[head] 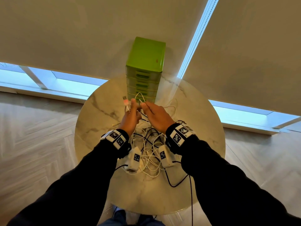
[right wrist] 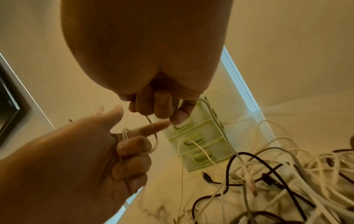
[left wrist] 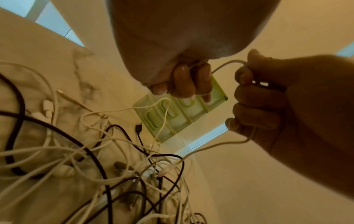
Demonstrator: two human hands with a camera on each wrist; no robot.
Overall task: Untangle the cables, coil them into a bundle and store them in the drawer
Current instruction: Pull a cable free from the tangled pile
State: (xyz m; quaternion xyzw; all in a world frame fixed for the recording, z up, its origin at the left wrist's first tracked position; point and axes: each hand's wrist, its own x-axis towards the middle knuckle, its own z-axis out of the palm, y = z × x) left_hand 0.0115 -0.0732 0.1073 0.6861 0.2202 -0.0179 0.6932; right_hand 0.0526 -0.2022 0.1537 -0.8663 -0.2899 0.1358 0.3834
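Left hand (head: 130,117) grip pinches a white cable (left wrist: 226,64); right hand (head: 157,116) grip pinches its loop alongside. Tangle (head: 146,144) lies on the counter (head: 97,115) below both grips. Advise feeding slack gradually, avoiding snags.

Tangled white and black cables (head: 147,149) heaped on the desk (head: 97,115), one white cable (head: 139,97) lifted in a loop, pink-tipped USB plug (head: 125,100) raised; green drawer tower (head: 145,69) upright behind, drawers closed.
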